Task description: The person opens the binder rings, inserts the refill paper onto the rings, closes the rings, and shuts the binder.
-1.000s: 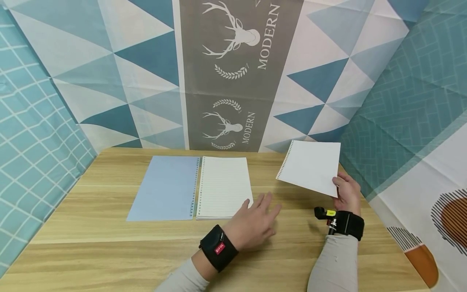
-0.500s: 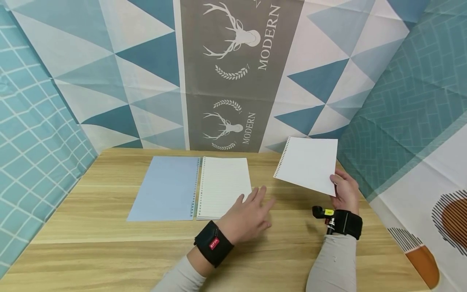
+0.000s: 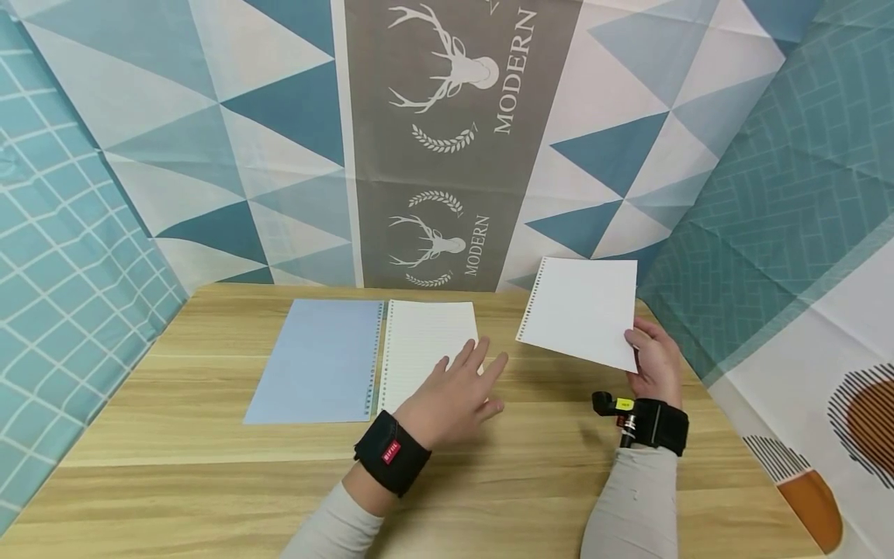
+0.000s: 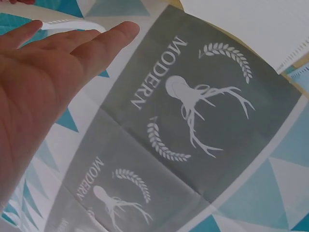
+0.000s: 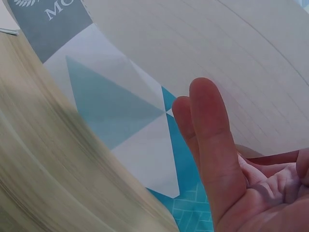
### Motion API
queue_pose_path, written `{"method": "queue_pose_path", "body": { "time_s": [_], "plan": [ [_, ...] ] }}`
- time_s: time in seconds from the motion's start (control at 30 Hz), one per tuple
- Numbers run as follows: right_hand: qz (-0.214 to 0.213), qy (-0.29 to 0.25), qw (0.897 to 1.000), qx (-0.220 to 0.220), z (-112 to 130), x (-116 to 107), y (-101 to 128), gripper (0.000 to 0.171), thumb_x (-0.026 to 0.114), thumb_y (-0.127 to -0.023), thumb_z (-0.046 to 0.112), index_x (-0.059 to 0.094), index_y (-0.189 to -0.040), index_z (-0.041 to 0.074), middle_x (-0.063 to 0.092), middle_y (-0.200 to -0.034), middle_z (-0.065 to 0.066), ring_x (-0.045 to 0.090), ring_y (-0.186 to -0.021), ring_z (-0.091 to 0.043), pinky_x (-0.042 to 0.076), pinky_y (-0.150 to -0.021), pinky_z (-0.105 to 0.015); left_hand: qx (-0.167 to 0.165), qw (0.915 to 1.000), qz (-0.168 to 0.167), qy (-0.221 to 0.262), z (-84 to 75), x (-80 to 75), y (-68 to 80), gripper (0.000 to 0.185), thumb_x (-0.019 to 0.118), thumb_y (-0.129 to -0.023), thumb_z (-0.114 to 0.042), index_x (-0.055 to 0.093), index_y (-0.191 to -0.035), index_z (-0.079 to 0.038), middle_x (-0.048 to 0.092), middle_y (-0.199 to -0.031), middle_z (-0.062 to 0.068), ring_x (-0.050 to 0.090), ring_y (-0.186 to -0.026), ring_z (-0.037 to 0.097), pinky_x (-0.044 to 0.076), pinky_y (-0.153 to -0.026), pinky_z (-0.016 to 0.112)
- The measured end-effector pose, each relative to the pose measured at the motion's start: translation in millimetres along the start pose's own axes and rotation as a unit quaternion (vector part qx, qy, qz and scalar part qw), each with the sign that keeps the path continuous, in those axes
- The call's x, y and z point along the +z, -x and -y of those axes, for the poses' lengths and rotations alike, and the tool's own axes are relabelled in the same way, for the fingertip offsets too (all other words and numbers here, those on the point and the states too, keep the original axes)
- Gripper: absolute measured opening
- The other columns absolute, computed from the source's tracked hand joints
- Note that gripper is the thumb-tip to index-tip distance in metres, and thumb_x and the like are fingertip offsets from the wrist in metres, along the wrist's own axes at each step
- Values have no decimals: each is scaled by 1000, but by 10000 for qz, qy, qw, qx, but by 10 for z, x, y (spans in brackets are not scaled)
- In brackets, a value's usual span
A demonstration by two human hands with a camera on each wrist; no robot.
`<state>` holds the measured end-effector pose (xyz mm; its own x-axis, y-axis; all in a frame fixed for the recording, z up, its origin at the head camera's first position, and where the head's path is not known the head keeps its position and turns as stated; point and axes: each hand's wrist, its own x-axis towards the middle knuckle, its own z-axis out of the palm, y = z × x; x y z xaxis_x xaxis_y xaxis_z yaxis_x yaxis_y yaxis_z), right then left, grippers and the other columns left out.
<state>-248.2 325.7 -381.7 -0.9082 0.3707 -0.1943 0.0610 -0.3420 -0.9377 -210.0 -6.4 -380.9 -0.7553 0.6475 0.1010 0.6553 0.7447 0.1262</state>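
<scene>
My right hand [image 3: 655, 360] pinches the lower right edge of a white loose-leaf sheet [image 3: 583, 310], thumb on top, and holds it up over the right of the table. A row of punched holes runs along the sheet's left edge; in the right wrist view faint lines cross its underside [image 5: 231, 63]. My left hand [image 3: 450, 396] hovers with fingers spread over the lower right of an open spiral notebook, holding nothing. The notebook's lined right page stack [image 3: 427, 334] is partly covered by that hand. Its light blue cover [image 3: 314, 361] lies flat on the left.
The wooden table [image 3: 174, 497] meets a patterned cloth backdrop [image 3: 447, 171] with deer heads and triangles at its back edge. Gridded cloth [image 3: 63, 233] hangs at the left side, and more patterned cloth [image 3: 789, 310] at the right.
My left hand has moved left and slightly up, further over the lined page. The right hand has shifted slightly left and up with the sheet. The notebook has stayed put.
</scene>
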Motion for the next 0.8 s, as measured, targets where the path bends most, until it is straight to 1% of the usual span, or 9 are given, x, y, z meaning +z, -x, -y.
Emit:
{"method": "queue_pose_path", "body": {
  "time_s": [0.13, 0.27, 0.37, 0.47, 0.63, 0.73, 0.8],
  "plan": [
    [44, 18, 10000, 6, -9, 12, -13, 35, 47, -106, 9, 45, -141, 11, 61, -111, 7, 68, -91, -6, 59, -71, -24, -136, 9998, -25, 110, 68, -26, 7, 63, 48, -105, -49, 32, -159, -20, 24, -168, 17, 28, -156, 35, 41, -114, 60],
    [105, 8, 9999, -11, -15, 27, -27, 36, 46, -106, 7, 44, -141, 9, 63, -107, 8, 68, -88, -5, 59, -71, -24, -264, 9990, -39, 349, 128, -67, 24, 65, 49, -105, -49, 31, -159, -19, 23, -169, 18, 26, -156, 35, 39, -115, 61],
    [168, 106, 9998, -38, -18, 40, -31, 38, 46, -106, 7, 42, -144, 8, 63, -106, 8, 69, -88, -5, 59, -71, -23, -335, 9979, -51, 548, 171, -99, 35, 65, 49, -105, -49, 32, -159, -18, 21, -169, 19, 25, -157, 36, 37, -116, 62],
    [246, 192, 9995, -73, -21, 55, -22, 36, 46, -106, 6, 43, -141, 8, 64, -104, 8, 70, -86, -5, 59, -70, -23, -407, 9968, -74, 680, 213, -128, 46, 66, 48, -105, -48, 31, -160, -16, 20, -169, 19, 24, -157, 36, 35, -116, 63],
    [317, 339, 9989, -92, -27, 96, -8, 30, 47, -105, 8, 47, -135, 10, 66, -101, 9, 69, -84, -5, 59, -70, -23, -526, 9957, -171, 741, 287, -163, 67, 66, 48, -106, -47, 30, -161, -17, 21, -169, 19, 24, -157, 37, 35, -116, 64],
    [274, 452, 9985, -123, -36, 138, -12, 32, 47, -105, 7, 46, -137, 8, 65, -100, 10, 69, -84, -4, 59, -70, -22, -562, 9953, -237, 750, 330, -187, 78, 66, 47, -106, -47, 30, -161, -16, 22, -169, 20, 24, -156, 37, 35, -116, 65],
    [269, 508, 9983, -133, -43, 163, -20, 37, 47, -105, 7, 44, -142, 6, 64, -102, 9, 68, -84, -4, 59, -70, -21, -574, 9951, -285, 750, 358, -199, 82, 65, 47, -106, -47, 30, -161, -16, 22, -168, 20, 25, -156, 38, 36, -115, 65]
  ]
}}
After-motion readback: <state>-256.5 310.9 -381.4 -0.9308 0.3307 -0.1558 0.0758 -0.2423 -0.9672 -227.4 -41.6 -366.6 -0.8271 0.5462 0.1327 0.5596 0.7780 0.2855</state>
